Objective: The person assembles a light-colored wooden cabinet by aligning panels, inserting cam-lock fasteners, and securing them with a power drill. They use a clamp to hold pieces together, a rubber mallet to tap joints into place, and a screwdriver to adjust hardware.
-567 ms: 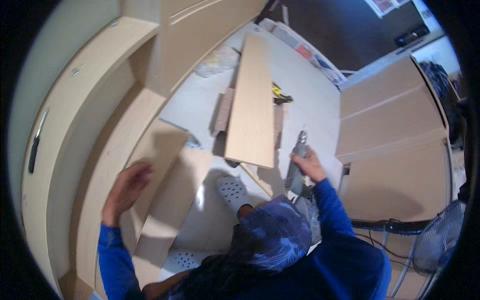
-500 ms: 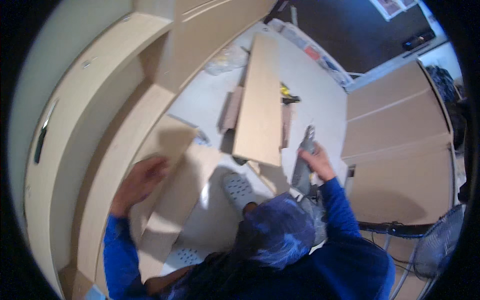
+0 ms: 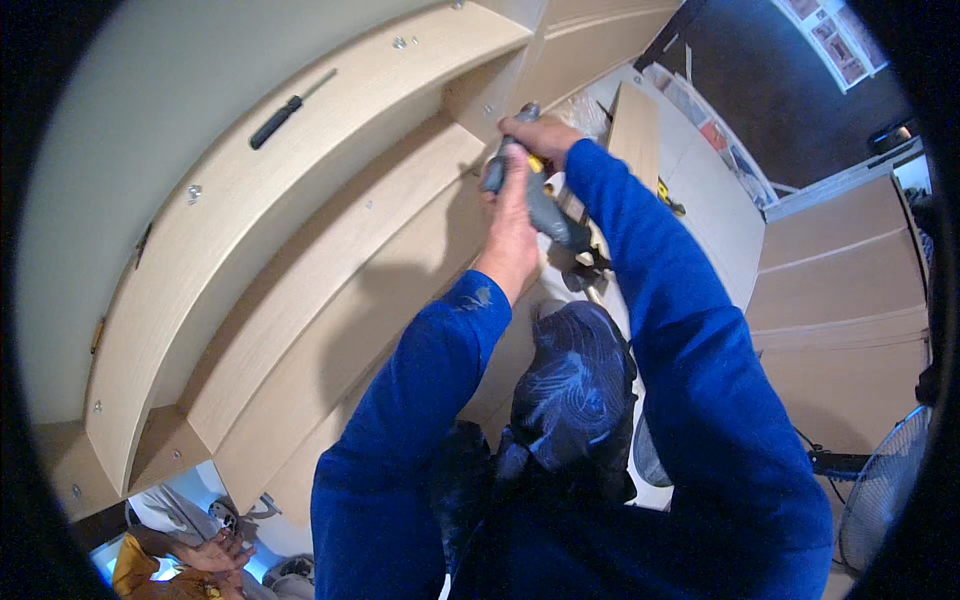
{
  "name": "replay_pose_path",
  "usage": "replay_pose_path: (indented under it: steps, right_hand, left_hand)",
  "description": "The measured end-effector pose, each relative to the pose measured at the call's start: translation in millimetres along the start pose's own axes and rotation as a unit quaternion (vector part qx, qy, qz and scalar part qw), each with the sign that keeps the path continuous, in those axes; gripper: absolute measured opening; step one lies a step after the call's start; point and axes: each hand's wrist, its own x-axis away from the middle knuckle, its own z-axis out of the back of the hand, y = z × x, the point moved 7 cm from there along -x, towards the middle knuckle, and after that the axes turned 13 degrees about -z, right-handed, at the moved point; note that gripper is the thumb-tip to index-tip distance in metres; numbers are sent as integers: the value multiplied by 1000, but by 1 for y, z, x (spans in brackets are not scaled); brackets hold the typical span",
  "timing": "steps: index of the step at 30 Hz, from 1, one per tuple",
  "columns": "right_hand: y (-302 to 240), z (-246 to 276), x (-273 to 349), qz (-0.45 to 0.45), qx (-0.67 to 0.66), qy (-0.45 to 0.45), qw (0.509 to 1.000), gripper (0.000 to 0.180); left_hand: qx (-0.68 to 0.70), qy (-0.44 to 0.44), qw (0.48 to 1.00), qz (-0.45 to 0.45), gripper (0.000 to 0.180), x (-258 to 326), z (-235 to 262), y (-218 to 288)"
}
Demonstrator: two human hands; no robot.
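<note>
Both my hands hold a grey power drill up against the light wooden cabinet frame. My left hand wraps around the drill's body from below. My right hand closes over the drill's upper end, near the inner corner of the frame. My blue sleeves reach up from the lower edge. The drill's tip is hidden behind my hands.
A black-handled screwdriver lies on the top panel of the frame. A loose board stands behind my hands. Wooden panels are stacked at the right, with a fan below them. Another person's hand shows at the lower left.
My left hand left the board it rested on and joined my right hand on the drill. Both hands rose with the drill to the cabinet frame, and the view swung leftward.
</note>
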Motion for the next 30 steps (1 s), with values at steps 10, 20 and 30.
replay_pose_path:
  steps: [10,20,30]
  right_hand:
    - [-43,-89,289,292,329,-102,892,38]
    - [123,-6,278,174,-74,-251,949,70]
    - [370,175,373,-74,-647,357,670,50]
  left_hand:
    - [155,48,986,-24,58,-55,61,48]
    - [46,75,995,51,51,-71,89,-2]
    - [-12,42,996,80,52,-118,90,-16]
